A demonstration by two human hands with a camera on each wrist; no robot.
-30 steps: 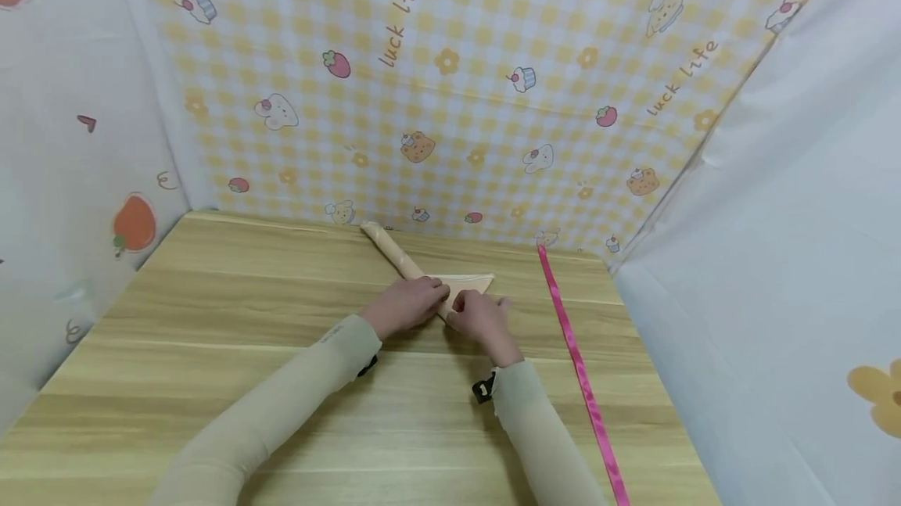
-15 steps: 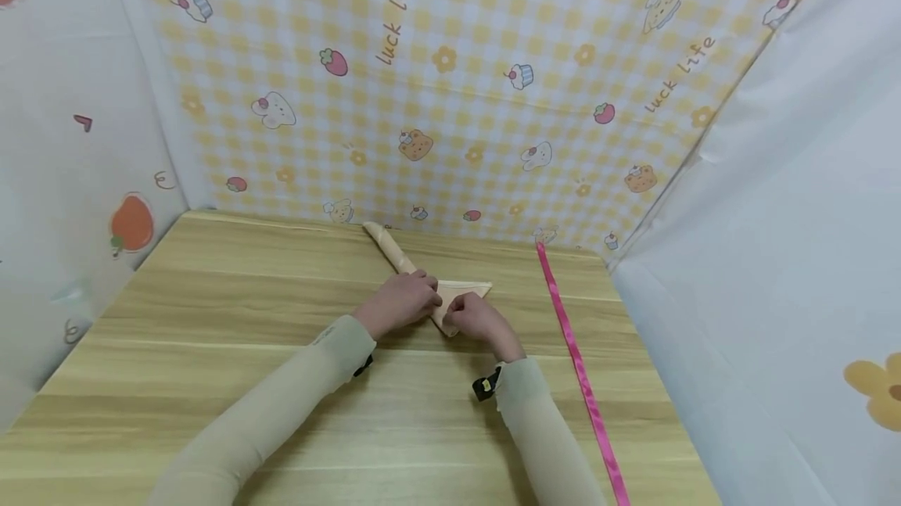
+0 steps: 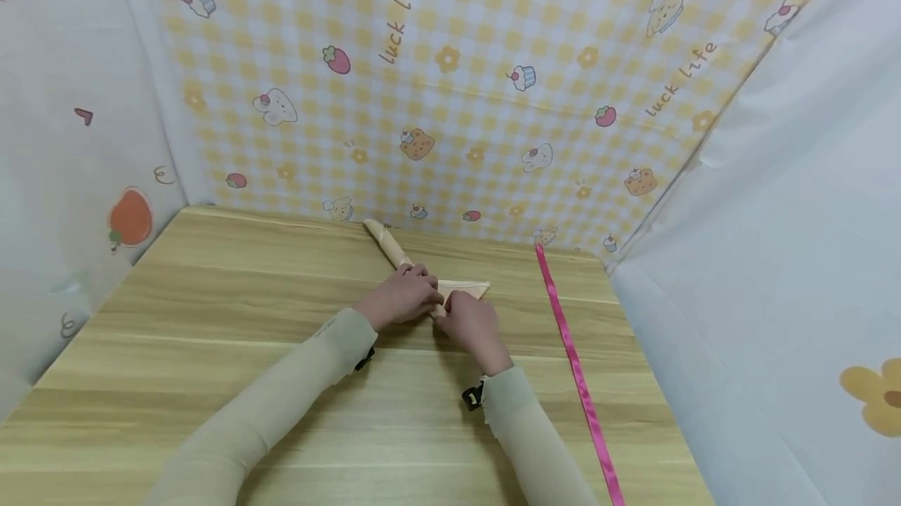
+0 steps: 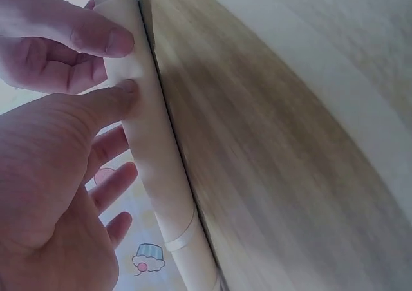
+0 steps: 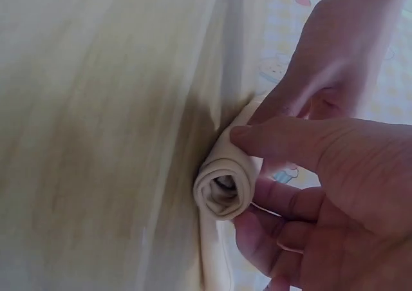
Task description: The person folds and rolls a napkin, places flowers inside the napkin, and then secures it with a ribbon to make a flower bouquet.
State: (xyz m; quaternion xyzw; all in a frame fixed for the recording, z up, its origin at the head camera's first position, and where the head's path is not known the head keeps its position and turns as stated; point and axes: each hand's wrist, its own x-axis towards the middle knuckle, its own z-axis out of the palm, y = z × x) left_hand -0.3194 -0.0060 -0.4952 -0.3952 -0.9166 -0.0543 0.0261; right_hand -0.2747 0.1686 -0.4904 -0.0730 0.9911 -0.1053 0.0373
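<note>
A cream cloth (image 3: 385,243), most likely a napkin, is rolled into a slanting tube on the wooden table. A flat triangular corner of it (image 3: 464,285) spreads out to the right. My left hand (image 3: 401,299) holds the tube midway, its thumb pressing the roll (image 4: 164,168) and its fingers behind. My right hand (image 3: 473,326) grips the near end, thumb on top and fingers curled underneath. Seen end-on in the right wrist view, the roll (image 5: 224,159) shows spiral layers around a small hollow. Both hands are close together, hiding part of the tube.
To the right, a long pink ribbon (image 3: 573,357) runs from the table's back edge toward the front. A checked yellow cloth wall (image 3: 436,107) stands behind the wooden table (image 3: 267,381), with white sheets (image 3: 774,256) at either side.
My right hand has shifted left and closed over the roll's near end, which showed beside it half a second ago. My left hand has moved slightly left and away along the tube.
</note>
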